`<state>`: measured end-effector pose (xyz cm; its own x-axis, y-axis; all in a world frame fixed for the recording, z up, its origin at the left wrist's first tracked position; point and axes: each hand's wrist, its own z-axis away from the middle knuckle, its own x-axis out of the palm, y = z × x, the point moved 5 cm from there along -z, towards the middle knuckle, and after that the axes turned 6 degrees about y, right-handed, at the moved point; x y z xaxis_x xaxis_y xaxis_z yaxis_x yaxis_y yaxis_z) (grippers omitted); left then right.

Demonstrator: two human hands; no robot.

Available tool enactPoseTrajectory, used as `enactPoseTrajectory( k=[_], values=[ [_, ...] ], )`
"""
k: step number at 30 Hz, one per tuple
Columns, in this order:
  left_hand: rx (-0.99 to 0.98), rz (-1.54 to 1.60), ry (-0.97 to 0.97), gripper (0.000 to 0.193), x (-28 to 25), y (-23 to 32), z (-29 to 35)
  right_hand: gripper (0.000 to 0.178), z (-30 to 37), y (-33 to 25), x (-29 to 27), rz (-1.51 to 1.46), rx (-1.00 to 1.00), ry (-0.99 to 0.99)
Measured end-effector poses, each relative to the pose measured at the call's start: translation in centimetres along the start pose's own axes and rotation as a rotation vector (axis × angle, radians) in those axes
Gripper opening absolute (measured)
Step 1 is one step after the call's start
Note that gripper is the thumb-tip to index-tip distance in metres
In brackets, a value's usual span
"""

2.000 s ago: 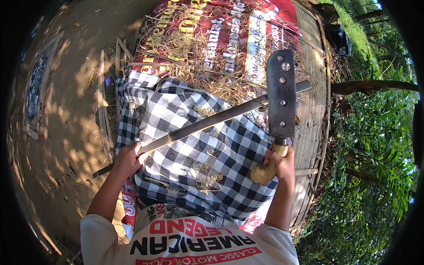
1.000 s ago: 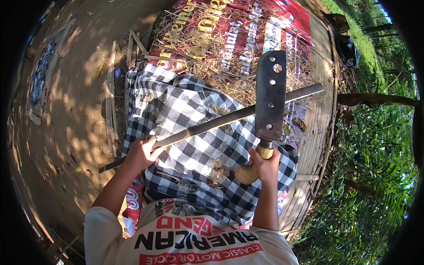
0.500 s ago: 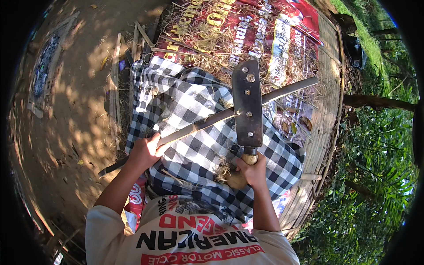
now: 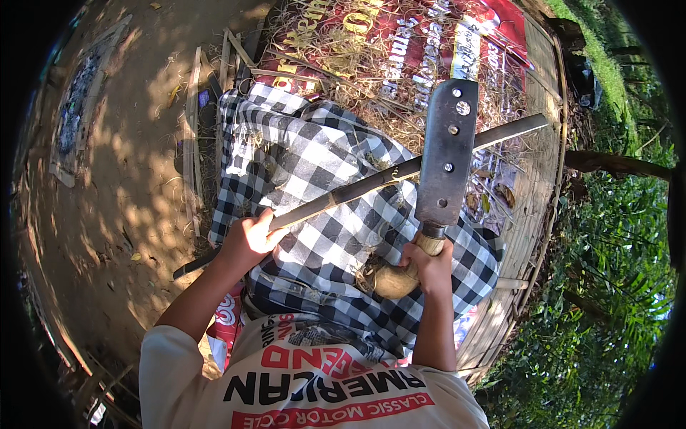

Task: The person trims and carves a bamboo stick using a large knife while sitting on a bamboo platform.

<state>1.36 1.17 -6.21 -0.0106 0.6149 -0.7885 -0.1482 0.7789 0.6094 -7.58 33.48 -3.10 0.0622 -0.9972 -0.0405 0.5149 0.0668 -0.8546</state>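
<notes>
My left hand (image 4: 250, 239) is closed around a long, dark bamboo strip (image 4: 343, 193), which slants up to the right and sticks out behind my wrist at the lower left. In my right hand (image 4: 430, 266) is the pale wooden handle of a broad cleaver (image 4: 448, 154). Its dark blade has a row of round holes and points away from me. The blade lies over the strip and hides a short part of it; whether they touch, I cannot tell. A black-and-white checked cloth (image 4: 300, 161) spreads over my lap beneath both.
Beyond the cloth, thin shavings (image 4: 343, 64) litter a red printed banner (image 4: 514, 32). A bamboo-slat platform (image 4: 539, 150) borders it on the right, with green plants (image 4: 607, 286) farther out. Loose slats (image 4: 193, 143) lie left, beside bare dirt ground (image 4: 121, 229).
The cleaver has moved to the right along the strip with my right hand and tilts slightly right now. My left hand and the strip have shifted a little right.
</notes>
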Motion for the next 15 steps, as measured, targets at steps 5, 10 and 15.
enactPoseTrajectory(
  k=[5,10,15],
  values=[
    [0.011,-0.112,-0.034,0.034,-0.7,-0.4,0.2,0.013,2.2,0.6,2.1,0.368,0.102,-0.280],
    [0.055,-0.053,0.000,0.033,-0.2,0.6,-0.2,0.006,1.6,2.1,2.5,0.145,0.112,-0.136],
    [0.028,-0.088,-0.026,0.033,-0.2,-0.1,0.4,0.012,2.3,1.1,2.5,0.233,0.134,-0.260]
  ],
)
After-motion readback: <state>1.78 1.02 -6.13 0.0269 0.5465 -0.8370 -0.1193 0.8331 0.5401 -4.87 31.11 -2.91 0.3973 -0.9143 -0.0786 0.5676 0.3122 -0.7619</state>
